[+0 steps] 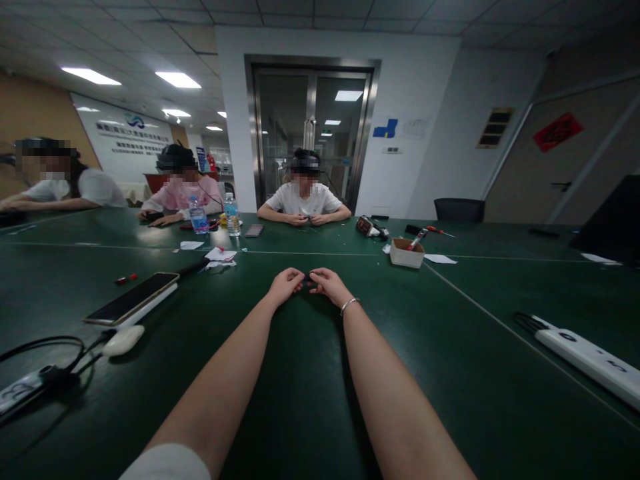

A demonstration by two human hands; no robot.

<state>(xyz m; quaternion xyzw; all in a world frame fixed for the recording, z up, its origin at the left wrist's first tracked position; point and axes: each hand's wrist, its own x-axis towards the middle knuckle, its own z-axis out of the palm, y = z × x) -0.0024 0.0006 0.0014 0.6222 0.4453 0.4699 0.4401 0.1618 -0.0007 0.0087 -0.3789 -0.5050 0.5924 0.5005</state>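
Observation:
My left hand (287,286) and my right hand (327,285) meet over the middle of the dark green table (310,373). A small dark piece (307,277) sits between the fingertips of both hands. Its kind is too small to make out, and the fingers partly cover it. Both hands are closed in a pinch, thumbs and forefingers around the piece. A silver bracelet circles my right wrist.
On the left lie a phone (133,298), a white rounded case (123,341) and cables. Bottles (199,217), paper scraps (220,255) and a small box (407,253) stand farther back. A white power strip (590,360) is at right. Several people sit across the table.

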